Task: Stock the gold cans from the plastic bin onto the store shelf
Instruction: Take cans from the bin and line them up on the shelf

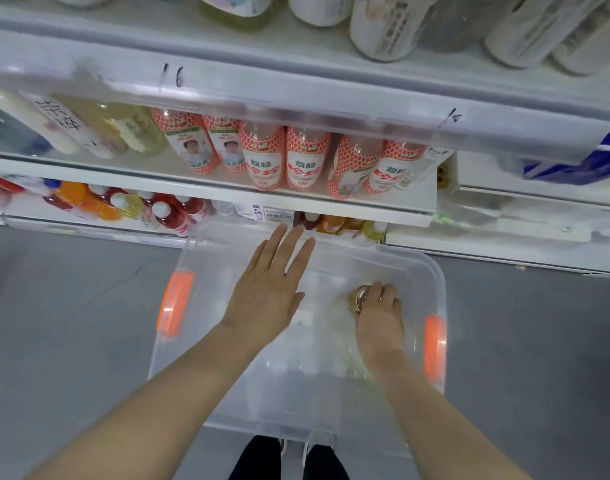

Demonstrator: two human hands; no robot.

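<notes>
A clear plastic bin [206, 358] with orange handles stands on the floor in front of the store shelf [199, 188]. Inside it, toward the right side, my right hand [379, 317] grips a gold can [357, 298] from above; only the can's top and upper side show. My left hand [267, 285] hovers flat over the bin's middle, fingers spread, holding nothing. No other gold can is visible in the bin. Two small gold cans [443, 174] show at the right end of the middle shelf.
Red-and-white patterned bottles [283, 161] fill the middle shelf. Orange, red and yellow drink bottles [123, 206] line the bottom shelf. White bottles [383, 26] stand on the top shelf. A blue package [587, 168] juts in at right. Grey floor surrounds the bin; my feet [296, 455] are behind it.
</notes>
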